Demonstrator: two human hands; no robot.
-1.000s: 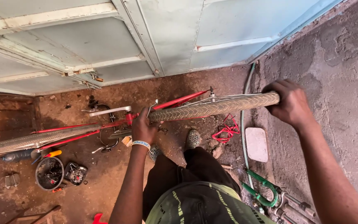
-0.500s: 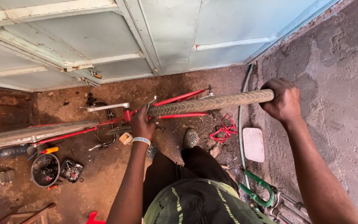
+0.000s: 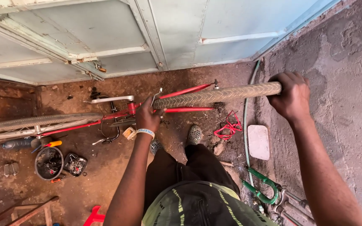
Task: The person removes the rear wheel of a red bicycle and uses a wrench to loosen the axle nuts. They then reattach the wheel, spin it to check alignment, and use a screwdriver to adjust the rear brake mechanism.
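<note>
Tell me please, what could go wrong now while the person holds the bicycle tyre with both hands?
1. The tyre is gripped only at its ends by the left hand and right hand; it might slip or swing.
2. The red bicycle frame, a round tin of parts and red wire lie near the feet, so tripping seems possible.

1. A worn tan rubber bicycle tyre (image 3: 214, 95) runs across the frame's centre, between the left hand (image 3: 147, 115) and the right hand (image 3: 290, 97).
2. A red steel bicycle frame (image 3: 105, 119) lies behind it, centre-left.
3. A round black metal parts tin (image 3: 48, 163) sits lower left.
4. A flat white slab (image 3: 258, 142) lies right of centre.
</note>
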